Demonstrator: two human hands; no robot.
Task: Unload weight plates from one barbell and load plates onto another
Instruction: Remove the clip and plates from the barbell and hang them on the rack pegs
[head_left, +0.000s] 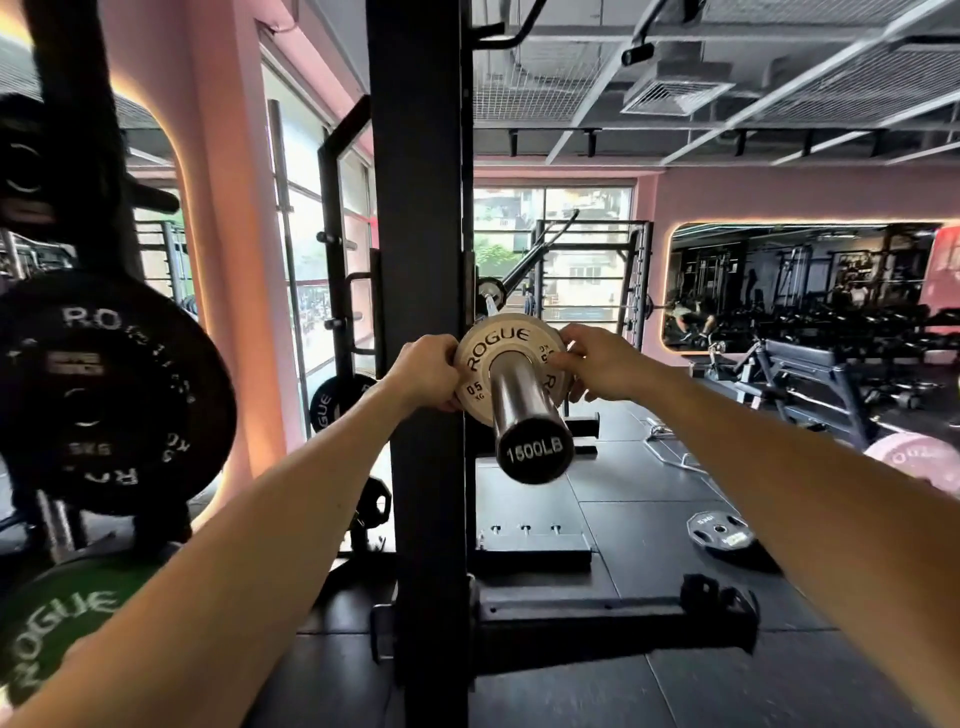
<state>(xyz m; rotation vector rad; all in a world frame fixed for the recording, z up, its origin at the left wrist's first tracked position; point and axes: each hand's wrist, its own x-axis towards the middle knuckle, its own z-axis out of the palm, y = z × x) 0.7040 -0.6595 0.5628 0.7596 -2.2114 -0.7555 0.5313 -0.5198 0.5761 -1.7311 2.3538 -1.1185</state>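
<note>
Plate (506, 358), small and pale, is seated deep on the barbell sleeve (524, 410) near the rack upright (421, 312), its rim pinched by the left hand (428, 371) and right hand (597, 364). Whether it is being loaded or removed cannot be told; other plates remain on the floor.

L hand (427, 372) & R hand (597, 362) grip small white plate (485, 347) on barbell sleeve (524, 410).
</note>
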